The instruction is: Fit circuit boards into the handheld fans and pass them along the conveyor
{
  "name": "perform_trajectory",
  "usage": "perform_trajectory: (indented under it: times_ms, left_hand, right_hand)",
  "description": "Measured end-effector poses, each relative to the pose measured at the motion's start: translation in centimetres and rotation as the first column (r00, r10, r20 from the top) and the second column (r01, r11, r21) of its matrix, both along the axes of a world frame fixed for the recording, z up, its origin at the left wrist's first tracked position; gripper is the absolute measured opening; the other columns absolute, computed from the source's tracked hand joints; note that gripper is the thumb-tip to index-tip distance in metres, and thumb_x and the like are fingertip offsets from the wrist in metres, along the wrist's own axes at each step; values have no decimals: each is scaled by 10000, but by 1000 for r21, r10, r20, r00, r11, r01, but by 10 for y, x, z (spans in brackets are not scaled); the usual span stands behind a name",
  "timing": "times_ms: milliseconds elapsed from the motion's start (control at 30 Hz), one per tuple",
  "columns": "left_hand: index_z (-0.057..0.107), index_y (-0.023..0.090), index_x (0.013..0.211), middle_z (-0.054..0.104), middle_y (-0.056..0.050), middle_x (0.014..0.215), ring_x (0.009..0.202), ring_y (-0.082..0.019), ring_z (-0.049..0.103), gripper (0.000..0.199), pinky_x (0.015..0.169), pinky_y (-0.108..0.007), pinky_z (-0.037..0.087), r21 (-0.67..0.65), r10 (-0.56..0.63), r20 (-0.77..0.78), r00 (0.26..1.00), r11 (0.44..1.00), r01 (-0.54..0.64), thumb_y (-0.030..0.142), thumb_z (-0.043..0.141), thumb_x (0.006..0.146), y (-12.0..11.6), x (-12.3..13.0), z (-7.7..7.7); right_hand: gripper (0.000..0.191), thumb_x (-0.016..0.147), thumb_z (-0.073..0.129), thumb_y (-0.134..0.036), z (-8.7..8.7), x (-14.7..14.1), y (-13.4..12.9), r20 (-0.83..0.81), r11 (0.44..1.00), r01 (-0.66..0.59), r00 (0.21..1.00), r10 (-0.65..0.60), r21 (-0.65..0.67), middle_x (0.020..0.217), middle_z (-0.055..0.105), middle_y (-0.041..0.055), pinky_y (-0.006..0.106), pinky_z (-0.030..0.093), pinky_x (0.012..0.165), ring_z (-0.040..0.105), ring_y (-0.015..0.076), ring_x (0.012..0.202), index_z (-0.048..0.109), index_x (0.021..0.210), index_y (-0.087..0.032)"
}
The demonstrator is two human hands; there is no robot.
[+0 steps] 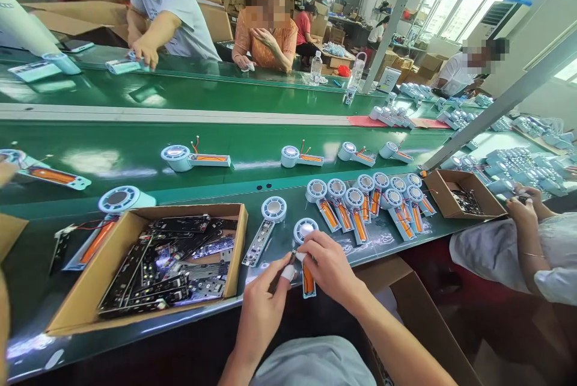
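Observation:
At the bench edge, my left hand [270, 293] pinches a narrow dark part [278, 273], probably a circuit board, with white coverings on the fingertips. My right hand [327, 263] closes its fingers at the upper end of that part, also with white on a fingertip; what it grips there is too small to tell. Beneath my hands lies a light-blue fan unit [306, 230] with an orange strip in its handle. Left of it rests another fan unit [273, 210] whose handle carries a board. A cardboard box [242, 242] of dark circuit boards stands further left.
Several fan units [354, 198] are grouped to the right, near a smaller cardboard box [439, 193]. More units stand along the green belt [256, 139]. A co-worker's hands [525, 205] are at the right; other people sit across the belt. An open carton [419, 308] is below the bench.

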State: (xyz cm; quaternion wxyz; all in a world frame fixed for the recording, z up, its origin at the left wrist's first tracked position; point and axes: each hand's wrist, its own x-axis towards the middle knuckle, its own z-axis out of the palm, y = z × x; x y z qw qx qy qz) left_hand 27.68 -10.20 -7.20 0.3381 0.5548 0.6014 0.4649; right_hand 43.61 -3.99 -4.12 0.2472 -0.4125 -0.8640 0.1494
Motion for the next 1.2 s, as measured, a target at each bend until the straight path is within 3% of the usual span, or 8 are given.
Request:
perform_trajectory:
  times_ms: [67,167,333,433,600,800,1033,1200]
  left_hand:
    - [756,173,1098,812,-81,981,731,-216,778,331,687,-318,653,-49,-48,74,996,997,51,376,558,926,4,-6,2]
    - [767,183,1083,810,-78,1013,808,-219,781,302,739,-311,647,2,-72,54,996,997,72,352,571,926,8,-10,3]
    - [770,184,1074,804,-98,1062,944,-230,772,270,861,-320,620,176,-21,-101,995,984,38,271,559,931,5,-1,1]
    - [760,186,1102,803,-96,1067,943,-226,772,275,864,-320,620,196,-5,-118,993,980,28,267,554,938,1,2,0]
    - [767,199,1094,805,-81,1074,935,-231,775,269,847,-332,632,107,-65,-36,997,992,69,290,581,923,2,-8,-2]
    - [787,224,1071,811,-59,1044,892,-218,775,262,811,-311,637,40,-180,48,983,983,178,272,594,900,9,-17,0]
    - [787,230,1006,812,-58,1039,960,-230,766,254,890,-322,604,-11,-225,6,974,974,225,323,576,898,13,-22,3]
    - [656,208,1215,813,-77,985,884,-241,786,372,822,-353,621,-176,-204,91,975,960,217,367,510,912,11,-22,13]
  right_hand:
    - [151,920,576,-69,0,4,6,-97,996,-19,995,11,-83,976,645,40,252,483,777,618,168,879,642,942,-203]
    - [147,920,556,-79,1,4,7,-98,994,-18,995,8,-105,930,641,33,252,480,743,617,167,842,622,928,-210]
    - [164,938,483,-109,-8,-6,-8,30,987,70,997,-75,147,842,636,60,292,447,679,564,195,745,594,855,-197]
    - [185,951,461,-113,-11,-8,-12,33,974,106,993,-115,201,810,630,64,301,442,668,551,199,715,587,840,-191]
    - [126,947,523,-102,0,4,2,-28,998,-57,998,56,-11,911,651,60,281,474,736,599,195,825,611,932,-191]
    - [147,936,597,-94,4,19,17,-171,952,-239,963,208,-189,954,669,54,268,490,785,621,185,886,663,1020,-194]
    - [149,898,631,-61,5,12,11,-119,974,-151,984,132,-168,895,688,47,301,485,791,593,195,850,697,930,-190]
    - [343,913,617,-88,27,26,3,-134,948,-115,988,78,-296,1119,645,64,313,502,897,612,193,1006,623,1225,-229]
